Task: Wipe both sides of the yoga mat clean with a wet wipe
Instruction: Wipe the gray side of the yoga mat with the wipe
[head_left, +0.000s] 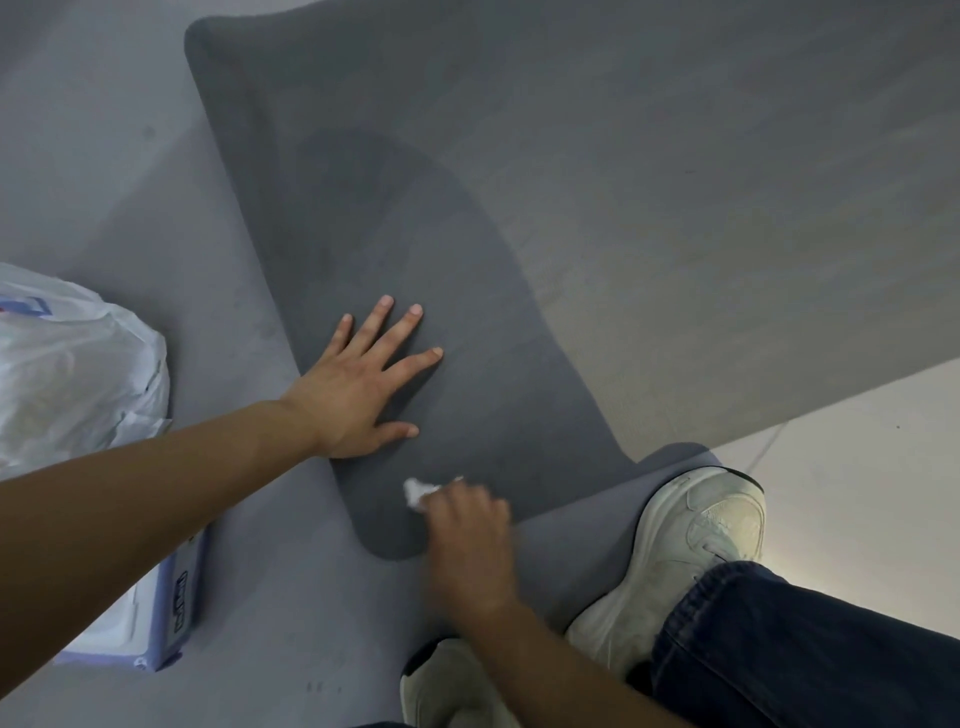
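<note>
A dark grey yoga mat (519, 182) lies flat on the floor and stretches away to the upper right. My left hand (358, 384) presses flat on it near its left edge, fingers spread and straight. My right hand (467, 530), blurred, grips a crumpled white wet wipe (418, 493) against the mat close to its rounded near corner. A darker patch on the mat runs from the hands toward the far end.
A white plastic bag (72, 369) sits on the grey floor (130, 182) at the left. A pack of wipes (156, 613) lies under my left forearm. My white sneakers (691, 540) and a jeans leg are at the lower right, beside the mat's near end.
</note>
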